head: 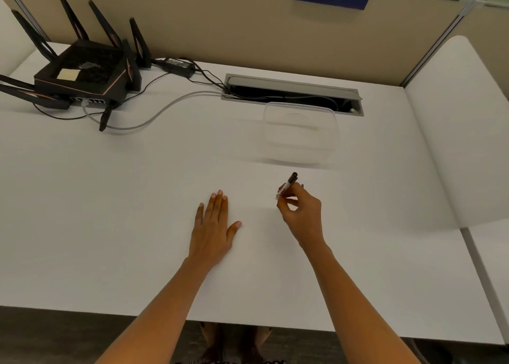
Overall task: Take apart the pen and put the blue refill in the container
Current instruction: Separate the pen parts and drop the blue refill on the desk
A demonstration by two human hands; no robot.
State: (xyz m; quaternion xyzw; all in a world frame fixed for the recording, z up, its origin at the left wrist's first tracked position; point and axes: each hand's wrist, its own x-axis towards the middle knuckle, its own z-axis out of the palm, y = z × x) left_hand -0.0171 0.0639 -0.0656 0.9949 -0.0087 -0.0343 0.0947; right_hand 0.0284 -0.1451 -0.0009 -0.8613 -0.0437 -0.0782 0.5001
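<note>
My right hand (301,212) pinches a pen (289,183) with a black top and a pale lower barrel, held tilted just above the white desk (137,198). The pen's lower end is hidden by my fingers. My left hand (213,224) lies flat on the desk, palm down, fingers together, holding nothing. A clear plastic container (300,133) stands on the desk beyond the pen, near the cable slot; it looks empty. The pen is in one piece and no blue refill shows.
A black router (82,74) with several antennas sits at the back left, its cables running to an open cable slot (292,95). A power brick (179,66) lies behind. A beige partition closes the back; a white side panel (454,129) rises at right.
</note>
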